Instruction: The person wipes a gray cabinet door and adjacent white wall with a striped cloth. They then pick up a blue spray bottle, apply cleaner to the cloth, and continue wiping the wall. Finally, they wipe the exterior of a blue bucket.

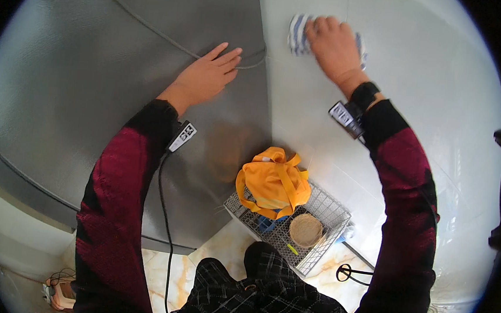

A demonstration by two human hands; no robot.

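Note:
My right hand presses a folded blue-and-white striped cloth against the white tiled wall. Part of the cloth is hidden under the palm, and the hand looks slightly blurred. To the left, my left hand lies with its fingers apart on a large dark grey glossy panel. A thin grey cable runs across this panel, passes behind the left fingers and loops towards the corner with the wall.
Below the corner, a wire basket on the floor holds a yellow fabric bag and a round woven basket. A black cord hangs from the left wrist device. Another black cable lies on the marbled floor.

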